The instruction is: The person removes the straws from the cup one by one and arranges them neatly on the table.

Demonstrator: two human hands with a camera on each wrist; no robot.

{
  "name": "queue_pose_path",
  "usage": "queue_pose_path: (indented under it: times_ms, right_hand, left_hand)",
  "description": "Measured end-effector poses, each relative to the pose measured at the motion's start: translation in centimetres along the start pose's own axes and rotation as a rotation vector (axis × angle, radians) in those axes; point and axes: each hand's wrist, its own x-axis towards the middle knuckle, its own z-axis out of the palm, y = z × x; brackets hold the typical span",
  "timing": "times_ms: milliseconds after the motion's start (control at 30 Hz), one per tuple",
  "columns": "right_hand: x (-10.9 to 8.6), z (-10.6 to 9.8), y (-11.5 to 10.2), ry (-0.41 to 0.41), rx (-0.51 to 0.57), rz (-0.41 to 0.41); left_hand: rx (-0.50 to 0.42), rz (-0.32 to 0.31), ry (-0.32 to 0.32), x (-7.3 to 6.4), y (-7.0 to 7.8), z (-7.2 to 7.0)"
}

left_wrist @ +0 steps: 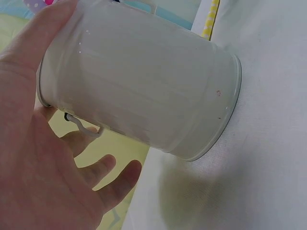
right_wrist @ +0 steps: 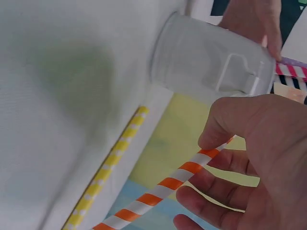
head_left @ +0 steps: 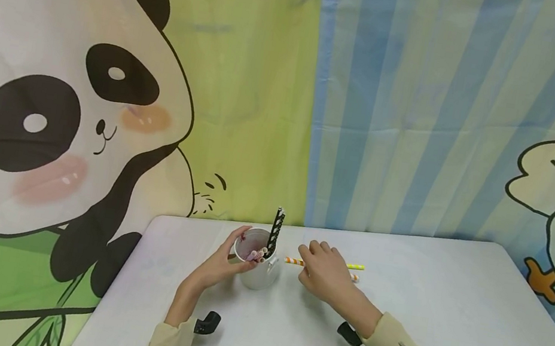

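A small white bucket point(head_left: 259, 279) with wire side handles stands on the table. My left hand point(head_left: 219, 265) holds it by the rim, thumb on the near side and fingers around the far side. Black-and-white paper straws point(head_left: 275, 230) lean up out of the bucket, and pink-striped straws point(head_left: 256, 254) sit lower inside it. To the bucket's right, my right hand point(head_left: 328, 273) pinches an orange-and-white striped straw point(right_wrist: 170, 184) between thumb and fingers. Beyond that hand, a yellow-and-white straw point(right_wrist: 108, 167) lies on the table, partly hidden by the hand in the head view.
The white table point(head_left: 450, 321) ends at the back against a hanging cloth point(head_left: 402, 108) printed with a panda and stripes. Black wrist devices point(head_left: 207, 323) show beside both sleeves.
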Motion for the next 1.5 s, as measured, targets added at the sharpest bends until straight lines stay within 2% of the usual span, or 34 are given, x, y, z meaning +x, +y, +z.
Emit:
queue_pose_path:
  times_ms: [300,433,567,700,867,1233,1500]
  right_hand:
    - [-0.1,2.0,0.5,-0.048,0.0,0.029]
    - [-0.2,2.5,0.6,-0.045,0.003,0.038]
    - [-0.4,3.1,0.7,-0.05,-0.008,0.053]
    - [-0.5,3.6,0.8,-0.087,-0.013,0.069]
    - [-0.6,4.2,1.0,-0.119,0.012,0.081]
    - [-0.8,5.1,1.1,-0.09,0.024,0.091]
    - [-0.8,5.4,1.1,-0.11,0.044,0.108]
  left_hand:
    - [0.026,-0.02,0.012,0.0,-0.1,0.1]
    - [0.025,-0.031,0.02,-0.1,0.0,0.2]
    - [0.029,-0.016,0.018,-0.1,0.0,0.1]
    - [0.03,0.0,0.01,0.0,-0.1,0.1]
    - [0.017,-0.007,0.007,0.1,-0.2,0.1]
    - [0.009,-0.019,0.014,0.1,-0.1,0.1]
    - [-0.011,-0.014,0.008,0.2,-0.1,0.1]
